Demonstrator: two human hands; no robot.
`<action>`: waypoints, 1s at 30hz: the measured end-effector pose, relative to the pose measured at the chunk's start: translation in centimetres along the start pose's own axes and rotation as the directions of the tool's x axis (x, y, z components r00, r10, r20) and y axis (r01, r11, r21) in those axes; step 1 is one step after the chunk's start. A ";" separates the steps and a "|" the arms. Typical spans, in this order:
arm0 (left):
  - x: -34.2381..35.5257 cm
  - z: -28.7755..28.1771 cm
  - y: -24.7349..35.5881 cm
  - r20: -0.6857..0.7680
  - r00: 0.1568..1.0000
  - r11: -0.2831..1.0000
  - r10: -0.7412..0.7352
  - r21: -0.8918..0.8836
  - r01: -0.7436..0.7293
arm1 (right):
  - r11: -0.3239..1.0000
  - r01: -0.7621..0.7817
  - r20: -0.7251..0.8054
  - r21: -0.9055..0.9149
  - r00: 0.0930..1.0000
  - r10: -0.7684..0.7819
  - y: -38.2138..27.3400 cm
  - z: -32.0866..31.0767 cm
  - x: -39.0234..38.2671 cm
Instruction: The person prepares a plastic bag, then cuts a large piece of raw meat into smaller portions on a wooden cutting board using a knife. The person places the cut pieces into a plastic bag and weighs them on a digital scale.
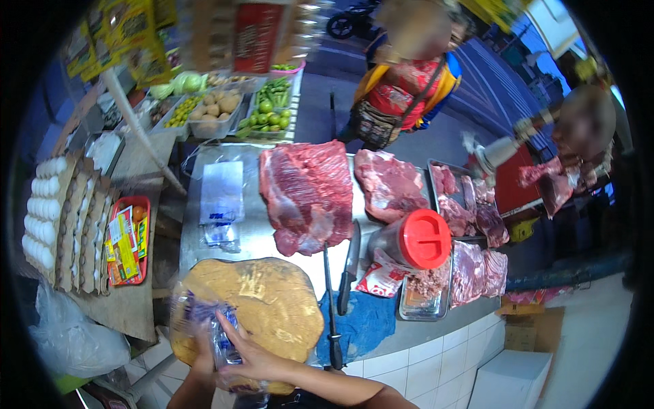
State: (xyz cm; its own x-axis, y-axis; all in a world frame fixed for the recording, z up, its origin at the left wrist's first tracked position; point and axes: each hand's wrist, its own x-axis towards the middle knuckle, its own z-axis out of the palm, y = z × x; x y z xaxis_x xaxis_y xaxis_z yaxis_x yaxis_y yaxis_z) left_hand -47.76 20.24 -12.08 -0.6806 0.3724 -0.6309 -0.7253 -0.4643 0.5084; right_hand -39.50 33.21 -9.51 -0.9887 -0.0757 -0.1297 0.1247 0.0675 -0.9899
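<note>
Over the round wooden chopping block (272, 307), my left hand (203, 351) and my right hand (244, 351) hold a bundle of clear plastic bags with blue print (214, 317). My left hand is blurred and partly behind the bundle. The fingers of my right hand lie along the plastic, gripping it. Beside the block, a long sharpening steel (330, 293) and a black-handled knife (349, 262) rest near a blue cloth (368, 327). Behind the block lie more plastic bags (220, 191) and a large slab of raw meat (303, 191).
More meat (385, 184), a red-lidded container (424, 238) and trays (412, 310) fill the table's right. Egg trays (51, 225), a red basket of packets (128, 242) and vegetable bins (218, 109) stand left and behind. A person (398, 88) stands beyond the table; hanging meat (552, 191) is at right.
</note>
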 end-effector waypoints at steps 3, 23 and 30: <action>3.9 2.0 -5.8 0.138 0.929 0.906 0.342 0.214 -0.365 | 1.000 -0.005 -0.250 -0.006 0.968 0.004 1.8 -0.4 -1.8; -11.6 16.6 -30.9 0.164 0.907 0.820 -0.387 0.511 0.257 | 0.980 0.187 -0.849 -0.066 0.506 -0.153 9.0 -19.1 -27.7; -17.4 20.9 -32.4 0.528 0.695 0.872 -0.488 0.251 0.421 | 0.916 -0.001 -0.844 -0.401 0.390 -0.369 4.9 -24.4 -30.5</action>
State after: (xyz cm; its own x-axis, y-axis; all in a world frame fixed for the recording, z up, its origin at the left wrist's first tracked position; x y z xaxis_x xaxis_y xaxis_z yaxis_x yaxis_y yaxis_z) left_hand -14.61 45.55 -5.31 -0.1742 0.9095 -0.3775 -0.9447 -0.0462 0.3246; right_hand -10.80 60.08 -9.04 -0.5018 0.7852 0.3628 0.0814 0.4604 -0.8840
